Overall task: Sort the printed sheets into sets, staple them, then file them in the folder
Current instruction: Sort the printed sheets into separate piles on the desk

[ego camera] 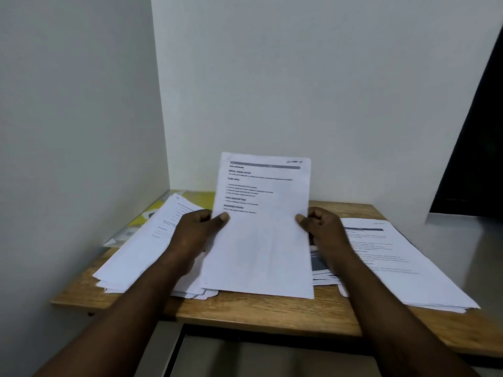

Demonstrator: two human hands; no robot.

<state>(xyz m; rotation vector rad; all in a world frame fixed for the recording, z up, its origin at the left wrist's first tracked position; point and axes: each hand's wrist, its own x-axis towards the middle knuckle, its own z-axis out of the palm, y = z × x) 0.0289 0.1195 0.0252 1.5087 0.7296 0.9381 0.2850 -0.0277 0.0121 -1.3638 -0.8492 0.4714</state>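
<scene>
Held sheets (261, 227) stand between two paper stacks (141, 248) on the table (272, 314).

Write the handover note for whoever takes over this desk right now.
Left hand and right hand each pinch a side edge of the held sheets, upright over the table.
A left pile and a right pile lie on it. The yellow folder sits rear left, partly under the left pile.
Done: some sorting into piles, it seems.
Left: finish sorting, staple, file. No stapler in view.
</scene>
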